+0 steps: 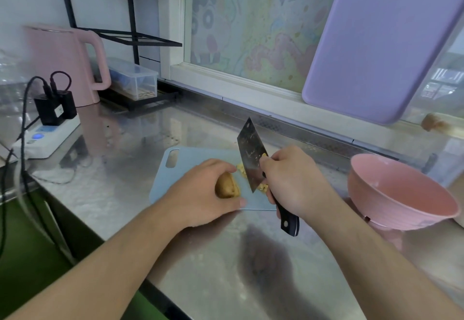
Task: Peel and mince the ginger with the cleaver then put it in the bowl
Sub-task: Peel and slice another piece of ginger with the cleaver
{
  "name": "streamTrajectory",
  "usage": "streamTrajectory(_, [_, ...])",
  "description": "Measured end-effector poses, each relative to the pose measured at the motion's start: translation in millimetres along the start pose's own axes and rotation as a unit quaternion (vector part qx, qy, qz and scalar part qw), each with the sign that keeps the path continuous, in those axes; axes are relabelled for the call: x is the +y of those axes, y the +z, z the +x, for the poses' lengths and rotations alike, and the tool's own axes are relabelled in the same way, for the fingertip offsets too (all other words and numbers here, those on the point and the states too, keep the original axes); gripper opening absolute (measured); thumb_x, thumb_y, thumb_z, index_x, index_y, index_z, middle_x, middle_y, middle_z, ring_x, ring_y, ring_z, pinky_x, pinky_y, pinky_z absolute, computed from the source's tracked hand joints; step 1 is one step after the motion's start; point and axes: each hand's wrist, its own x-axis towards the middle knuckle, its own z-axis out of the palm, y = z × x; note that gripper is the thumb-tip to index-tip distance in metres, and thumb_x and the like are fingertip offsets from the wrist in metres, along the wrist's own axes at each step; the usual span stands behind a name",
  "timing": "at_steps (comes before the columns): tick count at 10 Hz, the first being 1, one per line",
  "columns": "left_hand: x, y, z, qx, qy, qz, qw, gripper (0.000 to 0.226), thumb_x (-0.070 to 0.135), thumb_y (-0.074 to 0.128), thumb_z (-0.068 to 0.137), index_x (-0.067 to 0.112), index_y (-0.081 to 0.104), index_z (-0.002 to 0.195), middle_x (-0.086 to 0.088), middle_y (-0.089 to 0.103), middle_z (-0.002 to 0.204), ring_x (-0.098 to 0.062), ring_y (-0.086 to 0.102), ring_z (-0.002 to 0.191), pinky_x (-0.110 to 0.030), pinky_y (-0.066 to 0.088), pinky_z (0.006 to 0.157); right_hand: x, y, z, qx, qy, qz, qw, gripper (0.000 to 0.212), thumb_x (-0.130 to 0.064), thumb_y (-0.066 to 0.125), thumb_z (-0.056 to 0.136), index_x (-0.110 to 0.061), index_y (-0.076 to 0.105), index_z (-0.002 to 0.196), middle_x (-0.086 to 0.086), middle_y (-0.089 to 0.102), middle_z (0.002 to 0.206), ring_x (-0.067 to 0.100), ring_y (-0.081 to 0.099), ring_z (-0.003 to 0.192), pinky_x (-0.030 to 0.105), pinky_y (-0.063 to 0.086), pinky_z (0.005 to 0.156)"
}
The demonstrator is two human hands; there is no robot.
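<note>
head view: ginger (pixel 227 186), knobbly, firm, likely slippery where cut, held on cutting board (pixel 175 176) in curled left hand (pixel 206 189) grip. right hand (pixel 293 181) grip closed round cleaver (pixel 252 158) handle; minced bits (pixel 262 187) beside blade. bowl (pixel 399 194) right of that grip, on surface (pixel 226 269).

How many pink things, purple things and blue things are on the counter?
Pink: 2, the kettle and the bowl.
Purple: 1, the big board leaning at the window.
Blue: 1, the cutting board under the ginger.
Total: 4.
</note>
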Motion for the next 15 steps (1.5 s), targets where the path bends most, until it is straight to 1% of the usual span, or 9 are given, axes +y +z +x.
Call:
streamTrajectory(1, [-2,3,3,0.021,-0.002,0.002,1.0,0.059,0.052,0.078,0.087,0.035,0.057,0.14,0.023,0.054,0.136,-0.003,0.052,0.125,-0.025,0.042,0.107,1,0,-1,-0.002,0.001,-0.002,1.0,0.039,-0.025,0.048,0.101,0.011,0.06,0.094,0.02,0.061,0.069,0.029,0.054,0.044,0.034,0.048,0.047])
streamTrajectory(2, [-2,5,2,0.024,-0.012,0.007,1.0,0.064,0.052,0.077,0.089,0.035,0.054,0.145,0.022,0.053,0.143,-0.004,0.05,0.128,-0.026,0.041,0.11,-2,0,-3,-0.006,-0.009,-0.012,1.0,0.041,-0.026,0.048,0.103,0.012,0.061,0.095,0.028,0.065,0.075,0.032,0.057,0.051,0.037,0.052,0.053])
streamTrajectory(3, [-4,4,-1,0.028,-0.033,-0.024,0.999,0.073,0.055,0.079,0.085,0.037,0.048,0.149,0.024,0.048,0.146,-0.003,0.047,0.133,-0.027,0.04,0.112,-4,0,-5,-0.013,-0.005,-0.018,1.0,0.041,-0.026,0.049,0.102,0.011,0.053,0.084,0.022,0.056,0.067,0.028,0.048,0.046,0.037,0.044,0.048])
streamTrajectory(4, [-10,3,-1,0.121,-0.051,-0.117,0.984,0.035,0.044,0.073,0.093,0.042,0.063,0.126,0.027,0.059,0.128,0.003,0.055,0.121,-0.031,0.047,0.109,-7,0,-9,-0.023,-0.011,-0.033,0.999,0.039,-0.027,0.048,0.102,0.007,0.051,0.082,0.022,0.056,0.068,0.028,0.047,0.046,0.041,0.046,0.047])
streamTrajectory(5, [-14,3,-1,0.183,-0.031,-0.136,0.973,0.014,0.028,0.077,0.093,0.039,0.071,0.099,0.023,0.067,0.105,0.001,0.062,0.102,-0.027,0.054,0.092,-12,1,-14,-0.028,-0.026,-0.051,0.998,0.037,-0.028,0.047,0.104,0.001,0.054,0.082,0.023,0.063,0.073,0.031,0.053,0.049,0.039,0.05,0.05])
streamTrajectory(6, [-15,4,0,0.166,-0.005,-0.114,0.98,0.014,0.022,0.078,0.089,0.035,0.074,0.09,0.019,0.069,0.098,0.001,0.062,0.099,-0.02,0.053,0.083,-18,3,-19,-0.036,-0.052,-0.087,0.994,0.037,-0.025,0.046,0.106,0.002,0.067,0.094,0.023,0.072,0.089,0.039,0.071,0.077,0.046,0.063,0.073])
streamTrajectory(7, [-16,6,1,0.162,0.007,-0.109,0.981,0.015,0.018,0.08,0.087,0.032,0.076,0.084,0.016,0.07,0.092,0.0,0.063,0.095,-0.018,0.052,0.079,-19,4,-22,-0.042,-0.059,-0.11,0.991,0.037,-0.025,0.047,0.105,0.002,0.072,0.1,0.021,0.075,0.093,0.038,0.074,0.088,0.047,0.062,0.082])
streamTrajectory(13, [-13,5,0,0.17,0.021,-0.08,0.982,0.017,0.022,0.081,0.087,0.031,0.073,0.075,0.017,0.068,0.089,-0.002,0.063,0.09,-0.027,0.056,0.084,-27,3,-30,-0.063,-0.071,-0.166,0.982,0.033,-0.021,0.047,0.106,0.002,0.071,0.104,0.022,0.074,0.099,0.037,0.074,0.094,0.044,0.061,0.085])
streamTrajectory(15, [-14,7,0,0.18,0.039,-0.066,0.981,0.016,0.02,0.081,0.086,0.03,0.073,0.076,0.018,0.067,0.086,-0.004,0.063,0.087,-0.031,0.057,0.082,-34,2,-35,-0.095,-0.083,-0.229,0.965,0.025,-0.018,0.043,0.108,-0.006,0.062,0.096,0.021,0.072,0.109,0.035,0.072,0.103,0.039,0.059,0.089])
